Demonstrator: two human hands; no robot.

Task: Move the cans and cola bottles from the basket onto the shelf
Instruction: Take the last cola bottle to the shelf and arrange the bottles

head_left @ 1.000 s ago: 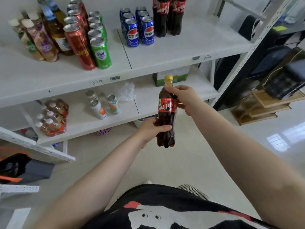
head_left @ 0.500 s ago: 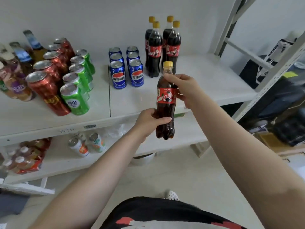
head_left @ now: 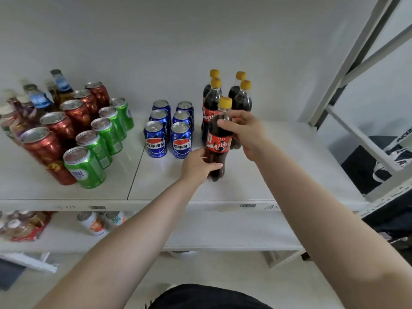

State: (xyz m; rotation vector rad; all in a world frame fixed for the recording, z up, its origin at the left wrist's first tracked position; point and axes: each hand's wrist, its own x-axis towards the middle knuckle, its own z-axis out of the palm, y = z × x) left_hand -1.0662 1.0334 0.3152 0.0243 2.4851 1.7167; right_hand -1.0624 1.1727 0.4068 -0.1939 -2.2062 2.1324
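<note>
A white metal shelf (head_left: 256,188) fills most of the view, its upper board carrying the drinks and a lower board (head_left: 223,230) showing beneath it, with grey uprights (head_left: 347,63) rising at the right. On the left of the upper board stand rows of red cans (head_left: 60,128) and, just beside them, green cans (head_left: 93,150), with a cluster of assorted bottles (head_left: 33,103) behind them toward the wall. Near the middle are six blue cola cans (head_left: 169,128) in two rows, and just right of them four cola bottles (head_left: 225,99) with yellow caps stand upright near the wall. In front of that group a fifth cola bottle (head_left: 218,141), upright with a red label and a yellow cap, is held by both hands just beside the front blue cans; its base is at the board, though whether it touches cannot be told. The left hand (head_left: 198,166) has its grip clamped round the lower part of this bottle, fingers curled across the front. The right hand (head_left: 245,132) has its grip clamped on the shoulder just under the cap, the fingers wrapped round it. On the lower board lie two small white cans (head_left: 100,221) and, at the far left, a wrapped pack of bottles (head_left: 22,226).
</note>
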